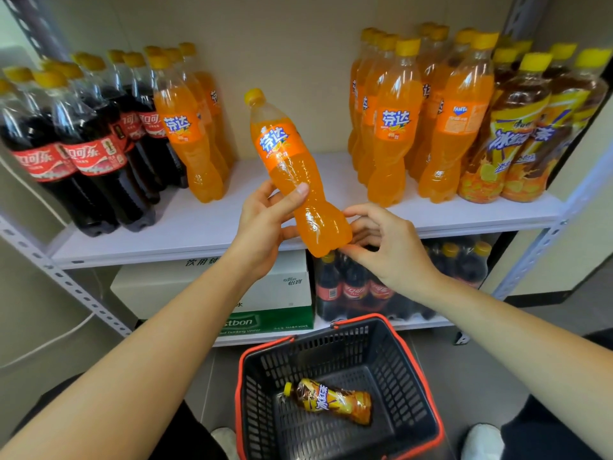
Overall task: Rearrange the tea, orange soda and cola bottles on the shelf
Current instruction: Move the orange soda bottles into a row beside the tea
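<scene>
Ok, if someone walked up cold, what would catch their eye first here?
A tilted orange soda bottle hangs mid-frame in front of the shelf, the left hand gripping its middle and the right hand pinching its base. Below, a lone tea bottle lies on its side in the black basket.

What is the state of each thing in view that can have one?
orange soda bottle: capped, tilted, held by both hands.
left hand: grips the bottle's middle.
right hand: fingers curled around the bottle's base.
tea bottle: capped, lying on its side in the basket.
basket: handles folded down.
cola bottles: capped, upright on the shelf.
</scene>
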A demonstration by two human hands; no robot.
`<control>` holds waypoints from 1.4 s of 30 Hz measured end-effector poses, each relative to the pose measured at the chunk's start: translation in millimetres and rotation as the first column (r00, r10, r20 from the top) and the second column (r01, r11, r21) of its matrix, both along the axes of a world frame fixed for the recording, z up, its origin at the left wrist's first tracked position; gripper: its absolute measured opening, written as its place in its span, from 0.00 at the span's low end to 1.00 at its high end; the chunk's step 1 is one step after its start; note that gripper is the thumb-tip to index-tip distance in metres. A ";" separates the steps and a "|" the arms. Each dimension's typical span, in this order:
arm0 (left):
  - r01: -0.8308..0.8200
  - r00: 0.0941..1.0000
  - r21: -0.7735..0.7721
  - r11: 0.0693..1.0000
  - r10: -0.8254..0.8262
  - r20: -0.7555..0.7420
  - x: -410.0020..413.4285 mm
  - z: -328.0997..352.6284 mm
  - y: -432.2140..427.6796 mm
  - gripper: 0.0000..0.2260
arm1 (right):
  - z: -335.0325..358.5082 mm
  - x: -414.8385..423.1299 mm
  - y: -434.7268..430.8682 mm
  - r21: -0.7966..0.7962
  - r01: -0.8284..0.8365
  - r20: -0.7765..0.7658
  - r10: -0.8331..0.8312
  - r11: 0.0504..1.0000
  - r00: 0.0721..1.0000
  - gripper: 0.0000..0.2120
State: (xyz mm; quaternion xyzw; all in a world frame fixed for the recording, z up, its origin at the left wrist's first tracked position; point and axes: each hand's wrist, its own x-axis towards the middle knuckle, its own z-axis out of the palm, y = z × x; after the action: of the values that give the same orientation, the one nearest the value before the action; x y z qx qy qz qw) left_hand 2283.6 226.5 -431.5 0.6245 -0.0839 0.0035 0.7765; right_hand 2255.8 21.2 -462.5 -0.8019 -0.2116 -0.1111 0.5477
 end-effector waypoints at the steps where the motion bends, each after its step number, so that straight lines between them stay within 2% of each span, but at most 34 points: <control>1: -0.017 1.000 0.004 1.000 0.017 0.010 0.2 0.9 -0.2 0.22 | 1.3 1.9 -1.5 0.000 -0.033 -0.035 0.033 0.999 0.999 0.23; 4: -0.090 0.995 0.035 0.995 0.088 0.046 1.9 1.2 -1.1 0.21 | 5.5 10.1 -3.9 0.028 -0.109 -0.137 0.112 0.994 0.984 0.23; 6: -0.127 0.990 0.053 0.991 0.123 0.068 2.8 0.8 -2.6 0.22 | 7.0 15.5 1.0 -0.025 -0.083 -0.135 0.079 0.996 0.988 0.23; 9: -0.131 0.985 0.082 0.988 0.121 0.120 4.9 3.2 -4.5 0.23 | 11.4 22.9 16.8 -0.073 -0.027 -0.092 0.020 0.997 0.996 0.30; 14: -0.084 0.970 0.229 0.970 0.026 0.242 17.2 18.3 6.1 0.25 | 19.8 46.1 34.8 0.041 -0.029 -0.090 0.033 0.999 0.995 0.22; 17: -0.031 0.972 0.249 0.968 -0.029 0.234 31.7 25.7 24.7 0.21 | 12.2 61.7 38.0 0.090 0.018 -0.110 -0.008 0.996 0.994 0.21; 20: -0.236 0.955 0.241 0.941 0.179 0.237 47.4 21.4 51.8 0.15 | 4.5 77.5 41.1 0.089 0.061 -0.117 -0.051 0.994 0.992 0.21; 24: -0.511 0.853 0.238 0.826 0.454 0.257 64.3 0.3 91.8 0.11 | -3.8 97.1 47.5 0.113 0.141 -0.107 -0.129 0.983 0.986 0.20; 28: -0.700 0.714 0.313 0.642 0.637 0.289 82.1 -20.1 120.2 0.19 | -9.8 118.3 52.0 0.090 0.211 -0.117 -0.200 0.973 0.973 0.17; 31: -0.751 0.656 0.327 0.574 0.702 0.276 96.0 -24.3 129.3 0.28 | -3.5 137.9 56.4 -0.010 0.247 -0.109 -0.247 0.969 0.963 0.19; 34: -0.721 0.692 0.306 0.622 0.670 0.267 108.8 -25.0 135.8 0.30 | -2.4 156.0 63.0 -0.069 0.342 -0.076 -0.347 0.937 0.935 0.18; 36: -0.656 0.754 0.305 0.690 0.612 0.238 114.5 -25.3 138.9 0.29 | -3.3 171.4 67.1 -0.097 0.410 -0.050 -0.416 0.907 0.908 0.16; 38: -0.630 0.777 0.299 0.717 0.590 0.221 118.3 -26.7 142.4 0.26 | -4.2 192.1 69.7 -0.108 0.452 -0.059 -0.459 0.886 0.886 0.15; 42: -0.606 0.796 0.270 0.748 0.571 0.203 121.2 -28.8 151.1 0.26 | -5.1 235.5 72.7 -0.163 0.537 -0.081 -0.553 0.828 0.829 0.21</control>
State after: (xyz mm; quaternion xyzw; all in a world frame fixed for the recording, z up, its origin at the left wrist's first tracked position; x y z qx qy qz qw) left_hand 2404.8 377.7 -460.4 0.7356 0.0760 0.2680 0.6175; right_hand 2491.3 93.9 -467.6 -0.8689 0.0542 -0.1980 0.4503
